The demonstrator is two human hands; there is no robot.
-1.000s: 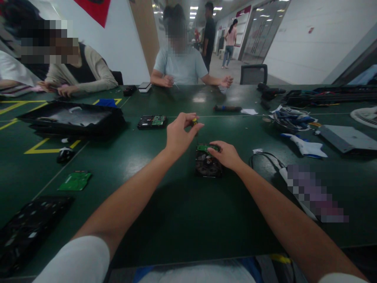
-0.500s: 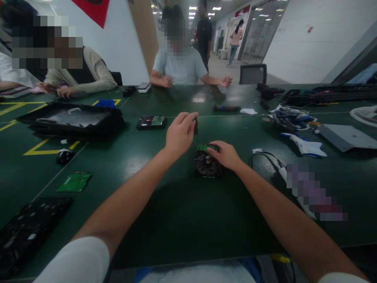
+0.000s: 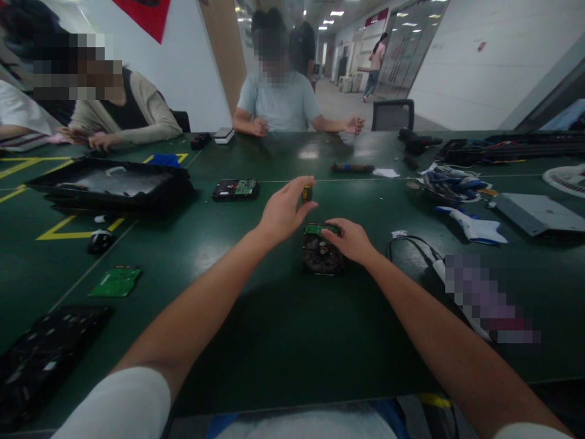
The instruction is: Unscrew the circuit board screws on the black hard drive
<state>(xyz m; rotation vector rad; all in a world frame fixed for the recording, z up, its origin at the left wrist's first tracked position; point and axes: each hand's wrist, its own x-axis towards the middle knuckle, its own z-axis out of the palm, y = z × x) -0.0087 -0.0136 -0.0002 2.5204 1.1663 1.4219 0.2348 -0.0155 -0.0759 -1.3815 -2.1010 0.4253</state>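
A hard drive lies on the green table in front of me, its dark metal side and a green circuit board facing up. My right hand grips the drive's right side near the far end, thumb over the board. Above the far end, my left hand holds a short black-and-yellow screwdriver upright by its handle. The thumb of that hand is held a little away from the handle. I cannot make out the screwdriver's tip.
Another hard drive lies farther left. Black trays, a loose green circuit board and a black panel occupy the left side. On the right are a cable, a white glove and a metal box. A person sits opposite.
My left hand's fingers have loosened and spread around the screwdriver, showing more of its handle. My right hand and the hard drive stay put. A person in the background has walked farther right.
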